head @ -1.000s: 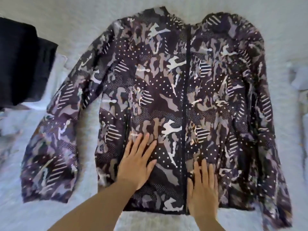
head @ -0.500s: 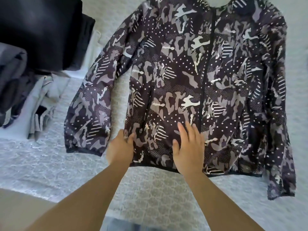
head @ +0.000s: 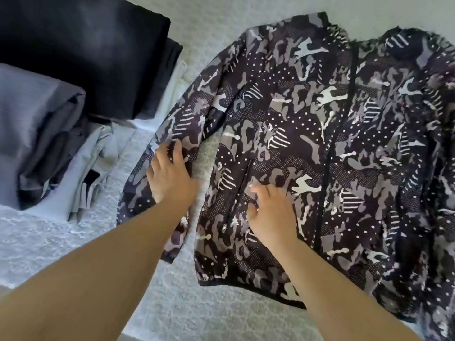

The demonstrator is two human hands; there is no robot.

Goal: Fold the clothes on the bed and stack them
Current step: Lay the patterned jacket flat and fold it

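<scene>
A dark camouflage-print zip jacket (head: pixel 344 134) lies spread flat, front up, on the pale bed cover (head: pixel 216 308). Its left sleeve (head: pixel 157 193) runs down beside the body. My left hand (head: pixel 170 178) rests on that sleeve with the fingers spread and fairly straight. My right hand (head: pixel 270 210) presses flat on the jacket's lower left front panel, next to a pocket zip; its fingertips are blurred. The jacket's right side runs off the frame.
At the left stands a stack of folded clothes: a black piece (head: pixel 93 52) on top at the back, a grey-blue folded garment (head: pixel 37 129) in front, and pale grey items (head: pixel 98 173) beneath them. The bed's near edge shows at the bottom left.
My left hand has left the jacket's hem and now lies on the left sleeve. My right hand has slid left across the front panel. The view has swung left, showing more of the stack.
</scene>
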